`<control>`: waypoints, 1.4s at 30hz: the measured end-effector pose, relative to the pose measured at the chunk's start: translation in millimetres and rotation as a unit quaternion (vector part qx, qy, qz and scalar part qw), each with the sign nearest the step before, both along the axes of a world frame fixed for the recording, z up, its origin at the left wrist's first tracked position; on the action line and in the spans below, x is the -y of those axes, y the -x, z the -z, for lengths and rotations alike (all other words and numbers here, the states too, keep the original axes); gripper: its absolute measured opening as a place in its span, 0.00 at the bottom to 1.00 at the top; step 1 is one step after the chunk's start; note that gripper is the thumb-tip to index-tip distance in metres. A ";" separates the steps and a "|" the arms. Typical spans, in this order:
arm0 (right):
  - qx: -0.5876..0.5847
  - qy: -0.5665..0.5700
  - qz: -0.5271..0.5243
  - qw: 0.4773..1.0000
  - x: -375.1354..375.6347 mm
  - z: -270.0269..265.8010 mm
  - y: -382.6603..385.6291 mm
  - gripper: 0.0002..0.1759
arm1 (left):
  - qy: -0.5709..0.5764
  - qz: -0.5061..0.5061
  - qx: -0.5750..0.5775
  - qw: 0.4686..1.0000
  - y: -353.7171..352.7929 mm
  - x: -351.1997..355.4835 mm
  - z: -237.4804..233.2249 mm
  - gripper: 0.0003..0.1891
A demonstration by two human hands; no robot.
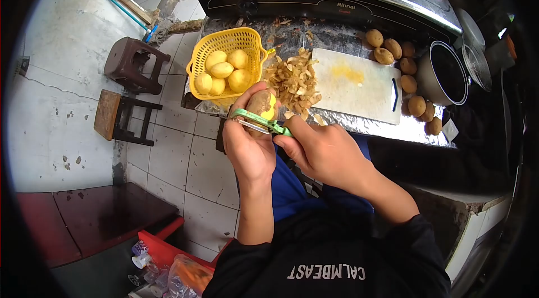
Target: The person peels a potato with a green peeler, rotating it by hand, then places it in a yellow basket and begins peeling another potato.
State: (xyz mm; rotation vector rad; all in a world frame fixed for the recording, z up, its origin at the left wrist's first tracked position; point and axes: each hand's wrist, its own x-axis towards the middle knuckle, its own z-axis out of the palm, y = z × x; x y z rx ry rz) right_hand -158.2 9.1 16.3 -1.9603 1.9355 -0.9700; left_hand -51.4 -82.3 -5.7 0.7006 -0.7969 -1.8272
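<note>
Grip, left hand [250,152]: curled around a part-peeled potato [259,102], yellow basket [256,51] at its 11 o'clock. Right hand [334,155] closes on a green peeler [276,127] across the potato. Risk: slipping on damp flesh could nick the left fingers.

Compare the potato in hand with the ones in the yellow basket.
The held potato still has brown skin with a yellow peeled patch; the basket potatoes look yellow all over. The held potato sits in the left hand against the green peeler, while the basket potatoes rest in the yellow basket. Both show yellow flesh.
</note>
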 end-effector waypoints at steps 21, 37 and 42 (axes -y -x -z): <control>0.015 0.038 0.026 0.999 -17.1 -16.1 -30.1 0.17 | 0.050 -0.134 0.165 0.976 -8.3 -26.9 -28.0 0.23; 0.052 0.011 0.053 0.997 -18.2 -7.3 -25.4 0.16 | 0.030 -0.123 0.038 0.991 -13.4 -28.8 -12.5 0.23; 0.057 0.009 0.050 0.997 -20.1 -5.7 -22.8 0.16 | 0.039 -0.050 -0.044 0.997 -23.9 -23.1 -0.9 0.23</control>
